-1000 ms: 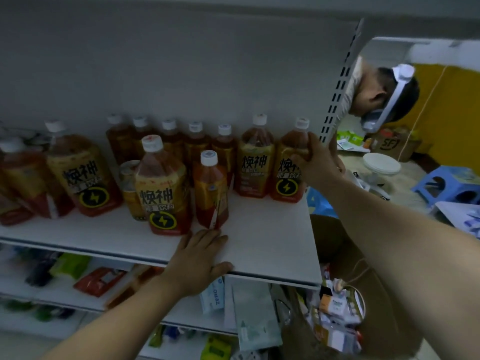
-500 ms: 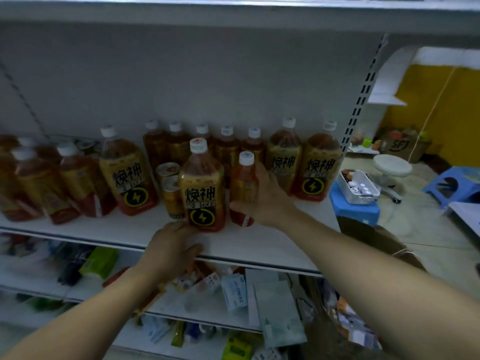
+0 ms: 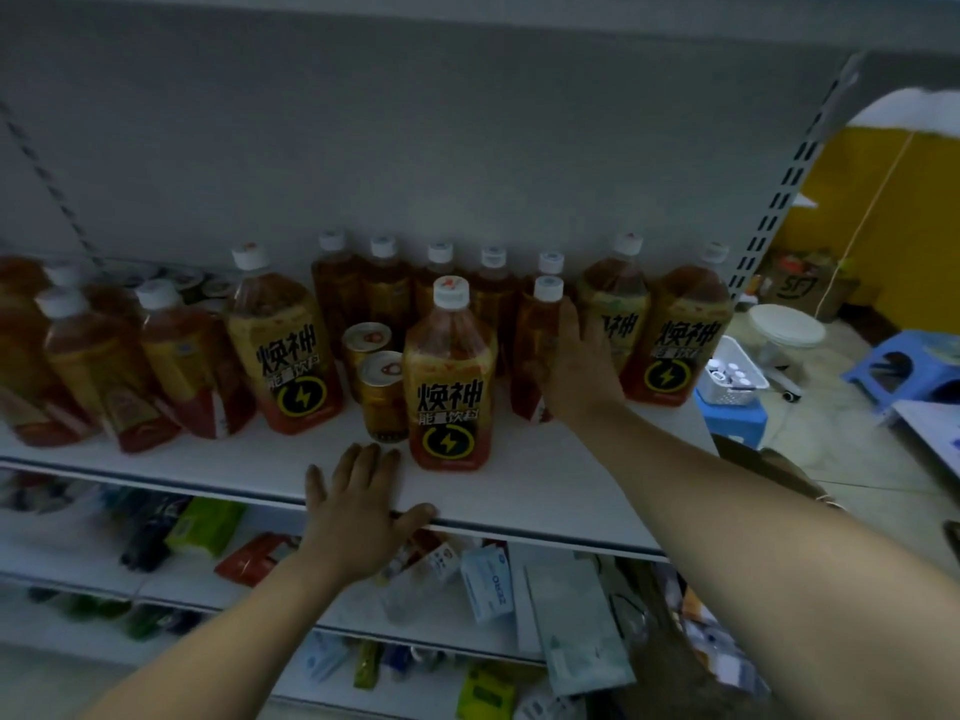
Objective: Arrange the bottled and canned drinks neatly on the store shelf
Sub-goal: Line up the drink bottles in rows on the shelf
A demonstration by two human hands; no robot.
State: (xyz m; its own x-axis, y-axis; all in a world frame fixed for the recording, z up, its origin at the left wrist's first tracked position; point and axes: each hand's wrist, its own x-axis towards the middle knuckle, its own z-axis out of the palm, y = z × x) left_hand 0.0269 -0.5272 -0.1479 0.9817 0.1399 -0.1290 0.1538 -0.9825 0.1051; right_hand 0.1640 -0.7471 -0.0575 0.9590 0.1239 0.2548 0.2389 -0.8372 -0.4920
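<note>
A white shelf (image 3: 545, 491) carries brown drinks with white caps. A large bottle with a black and yellow lightning label (image 3: 449, 387) stands in front, two gold cans (image 3: 382, 394) just left of it. To its right is a slim bottle (image 3: 530, 356). My right hand (image 3: 582, 376) lies against that slim bottle's right side, fingers straight and pointing up, between it and two large bottles (image 3: 675, 340) at the shelf's right end. My left hand (image 3: 358, 506) rests flat on the shelf's front edge, holding nothing. A row of slim bottles (image 3: 439, 283) lines the back.
More bottles (image 3: 156, 366) crowd the shelf's left part. Lower shelves (image 3: 171, 579) hold packets and boxes. A slotted upright (image 3: 779, 194) ends the shelf at the right. Beyond it stand a white basket (image 3: 732, 376) on a blue stool and another blue stool (image 3: 904, 366).
My right hand left the far-right large bottle, came to the slim bottle and now lies along its right side. My left hand slid forward onto the shelf edge.
</note>
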